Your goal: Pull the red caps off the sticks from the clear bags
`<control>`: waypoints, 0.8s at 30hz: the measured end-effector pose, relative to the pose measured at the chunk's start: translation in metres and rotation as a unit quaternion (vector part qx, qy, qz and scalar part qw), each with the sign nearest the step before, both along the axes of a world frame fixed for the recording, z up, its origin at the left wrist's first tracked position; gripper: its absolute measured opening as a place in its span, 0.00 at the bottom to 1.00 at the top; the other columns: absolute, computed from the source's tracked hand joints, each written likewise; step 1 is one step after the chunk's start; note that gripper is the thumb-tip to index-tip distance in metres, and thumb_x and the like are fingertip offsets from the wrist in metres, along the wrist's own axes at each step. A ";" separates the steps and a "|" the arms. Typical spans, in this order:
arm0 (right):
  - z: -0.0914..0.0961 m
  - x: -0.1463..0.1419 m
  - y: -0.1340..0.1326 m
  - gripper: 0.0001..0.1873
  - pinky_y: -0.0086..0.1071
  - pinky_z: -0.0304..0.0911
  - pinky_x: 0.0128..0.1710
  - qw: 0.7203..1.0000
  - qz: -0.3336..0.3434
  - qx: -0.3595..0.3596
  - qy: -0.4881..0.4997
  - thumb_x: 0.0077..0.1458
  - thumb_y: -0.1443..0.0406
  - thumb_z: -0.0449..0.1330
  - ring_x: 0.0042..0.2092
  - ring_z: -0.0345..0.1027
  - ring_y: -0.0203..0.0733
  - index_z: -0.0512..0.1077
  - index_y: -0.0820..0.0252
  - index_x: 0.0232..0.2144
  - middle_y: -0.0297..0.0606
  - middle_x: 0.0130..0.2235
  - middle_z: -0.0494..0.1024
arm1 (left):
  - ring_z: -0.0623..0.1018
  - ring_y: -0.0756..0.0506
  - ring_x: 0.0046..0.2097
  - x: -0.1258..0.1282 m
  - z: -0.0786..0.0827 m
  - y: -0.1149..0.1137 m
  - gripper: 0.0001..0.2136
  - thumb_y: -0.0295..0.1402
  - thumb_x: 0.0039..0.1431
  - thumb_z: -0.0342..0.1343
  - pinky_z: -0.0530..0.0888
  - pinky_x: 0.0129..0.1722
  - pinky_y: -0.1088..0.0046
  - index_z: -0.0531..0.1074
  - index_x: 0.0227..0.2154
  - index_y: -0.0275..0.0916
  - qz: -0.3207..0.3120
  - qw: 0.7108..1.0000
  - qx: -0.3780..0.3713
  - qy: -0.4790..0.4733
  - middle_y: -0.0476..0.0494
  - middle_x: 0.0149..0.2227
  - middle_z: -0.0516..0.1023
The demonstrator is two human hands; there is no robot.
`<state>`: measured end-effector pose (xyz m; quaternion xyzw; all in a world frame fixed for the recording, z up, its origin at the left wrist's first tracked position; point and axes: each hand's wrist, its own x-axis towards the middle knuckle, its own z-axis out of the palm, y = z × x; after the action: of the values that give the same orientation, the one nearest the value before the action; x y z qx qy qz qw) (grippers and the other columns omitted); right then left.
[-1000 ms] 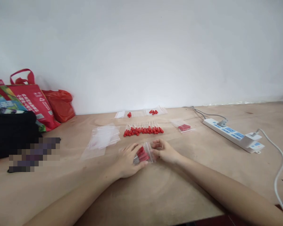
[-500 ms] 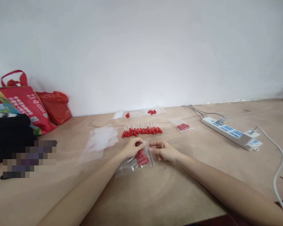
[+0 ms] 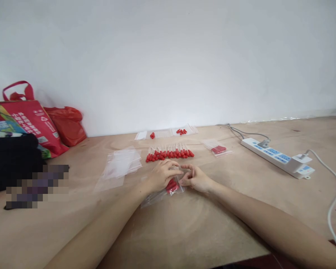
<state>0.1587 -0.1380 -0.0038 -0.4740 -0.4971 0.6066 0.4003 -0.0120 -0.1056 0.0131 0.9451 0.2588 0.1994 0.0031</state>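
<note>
In front of me lies a clear zip bag (image 3: 155, 198) with several red pieces (image 3: 172, 186) inside. My left hand (image 3: 164, 173) rests over the bag's upper part, its fingers stretched to the right and hiding some of it. My right hand (image 3: 196, 179) pinches the bag's right edge between thumb and fingers. Just beyond my hands is a row of red-tipped pieces with thin pale stems (image 3: 170, 152). A stack of flat clear bags (image 3: 120, 164) lies to the left of them.
A filled bag of red pieces (image 3: 218, 148) lies to the right. Farther back are small red pieces (image 3: 181, 131) on clear bags. A white power strip (image 3: 268, 155) with cables stands at right. Red bags (image 3: 70, 125) and black cloth (image 3: 14, 157) sit at left.
My left hand has gone from pinching the bag's edge to lying over it with fingers extended, covering more of the red pieces. My right hand has closed onto the bag's edge.
</note>
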 end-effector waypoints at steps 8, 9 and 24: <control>-0.005 0.001 0.001 0.36 0.26 0.59 0.27 0.999 0.021 0.016 0.030 0.29 0.73 0.65 0.21 0.64 0.31 0.55 0.65 0.43 0.22 0.16 0.70 | 0.68 0.47 0.45 0.002 0.003 0.003 0.08 0.28 0.56 0.48 0.63 0.44 0.68 0.70 0.36 0.43 -0.014 0.999 0.003 0.044 0.47 0.45 0.70; -0.006 0.001 0.002 0.36 0.27 0.60 0.27 0.999 0.023 0.020 0.031 0.28 0.73 0.65 0.21 0.64 0.31 0.56 0.65 0.43 0.22 0.16 0.70 | 0.68 0.47 0.44 0.003 0.004 0.002 0.08 0.28 0.56 0.48 0.63 0.44 0.68 0.70 0.36 0.43 -0.015 0.999 0.006 0.046 0.47 0.45 0.70; -0.001 0.002 0.001 0.37 0.22 0.47 0.13 0.998 0.010 -0.014 -0.054 0.39 0.67 0.64 0.14 0.57 0.27 0.53 0.67 0.51 0.25 0.18 0.70 | 0.69 0.49 0.37 0.002 -0.005 0.006 0.08 0.28 0.57 0.47 0.62 0.39 0.71 0.70 0.27 0.38 -0.005 0.999 0.030 -0.020 0.47 0.32 0.74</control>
<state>0.1608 -0.1367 -0.0048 -0.5066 -0.5146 0.5907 0.3600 -0.0101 -0.0997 0.0077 0.9419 0.2479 0.2257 -0.0195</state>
